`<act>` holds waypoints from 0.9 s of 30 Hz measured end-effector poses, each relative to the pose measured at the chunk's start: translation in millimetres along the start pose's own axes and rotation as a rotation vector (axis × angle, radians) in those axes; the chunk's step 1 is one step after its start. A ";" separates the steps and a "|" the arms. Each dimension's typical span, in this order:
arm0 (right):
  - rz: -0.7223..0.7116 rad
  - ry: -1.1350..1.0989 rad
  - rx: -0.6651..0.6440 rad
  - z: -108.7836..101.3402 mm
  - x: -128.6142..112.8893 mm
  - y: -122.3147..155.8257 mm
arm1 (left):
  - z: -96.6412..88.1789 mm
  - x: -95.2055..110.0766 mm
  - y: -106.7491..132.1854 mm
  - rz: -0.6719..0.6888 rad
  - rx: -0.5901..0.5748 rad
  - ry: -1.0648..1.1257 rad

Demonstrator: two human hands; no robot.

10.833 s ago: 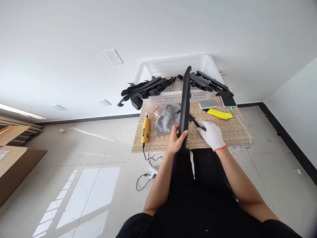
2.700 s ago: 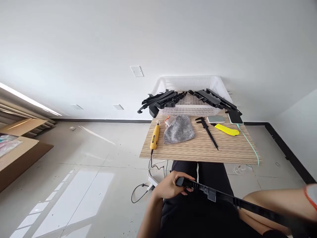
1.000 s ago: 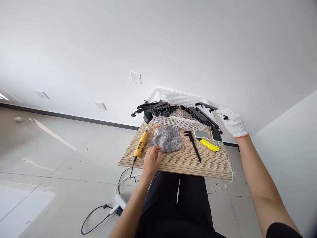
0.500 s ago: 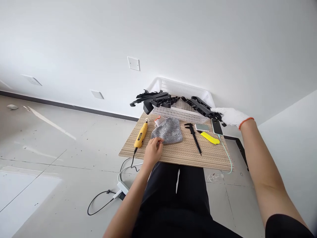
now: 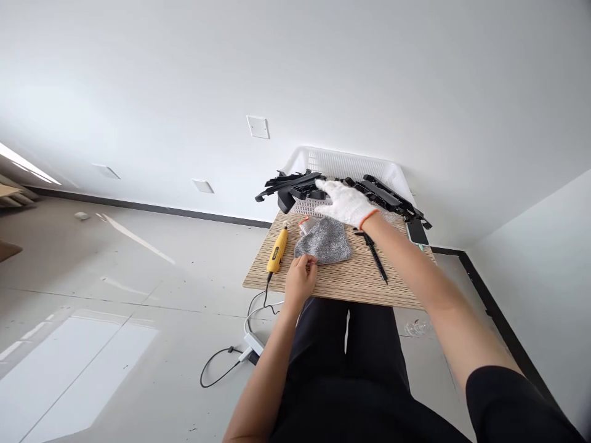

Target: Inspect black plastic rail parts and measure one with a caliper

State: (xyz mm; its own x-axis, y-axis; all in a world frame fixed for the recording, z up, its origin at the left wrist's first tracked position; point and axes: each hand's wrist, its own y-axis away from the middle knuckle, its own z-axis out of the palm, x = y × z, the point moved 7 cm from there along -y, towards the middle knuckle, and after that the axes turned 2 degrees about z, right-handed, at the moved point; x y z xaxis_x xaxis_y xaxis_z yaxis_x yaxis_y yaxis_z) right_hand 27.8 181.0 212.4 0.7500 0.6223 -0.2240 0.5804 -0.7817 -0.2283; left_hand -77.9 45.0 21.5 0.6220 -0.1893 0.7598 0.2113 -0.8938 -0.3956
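My right hand point(image 5: 344, 203), in a white knit glove, reaches over the white mesh basket point(image 5: 351, 166) with its fingers spread above the left pile of black plastic parts point(image 5: 290, 184); nothing is in it. More black parts point(image 5: 390, 197) lie across the basket's right side. My bare left hand point(image 5: 301, 278) rests on the near edge of the small wooden table point(image 5: 332, 286), fingers curled loosely, touching the corner of a grey cloth point(image 5: 324, 241). I cannot see anything held in it.
On the table lie a yellow rotary tool point(image 5: 277, 251) with its cord hanging down, a black caliper point(image 5: 375, 255) and a phone point(image 5: 417, 232). A power strip point(image 5: 253, 344) and cable sit on the floor beneath. The wall stands right behind the basket.
My right hand has let go at the basket's right end and swung left across to the left pile of parts. The left hand stays by the grey cloth.
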 end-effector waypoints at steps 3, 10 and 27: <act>0.097 -0.030 0.087 25.9 1.1 -12.4 | -4.0 -2.7 1.3 -0.020 0.038 0.029; 0.005 -0.102 0.197 19.3 0.9 0.9 | 3.3 3.0 2.9 -0.023 0.005 -0.056; -0.283 -0.010 0.422 56.9 -12.5 106.2 | 1.2 2.3 3.9 -0.091 -0.045 0.021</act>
State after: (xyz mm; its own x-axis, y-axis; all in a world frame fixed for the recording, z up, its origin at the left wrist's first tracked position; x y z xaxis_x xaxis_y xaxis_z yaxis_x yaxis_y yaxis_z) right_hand 62.0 92.5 137.0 0.5778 0.8092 -0.1064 0.5804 -0.4991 -0.6435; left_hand -74.7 41.6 21.1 0.5853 -0.1144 0.8027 0.2316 -0.9251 -0.3007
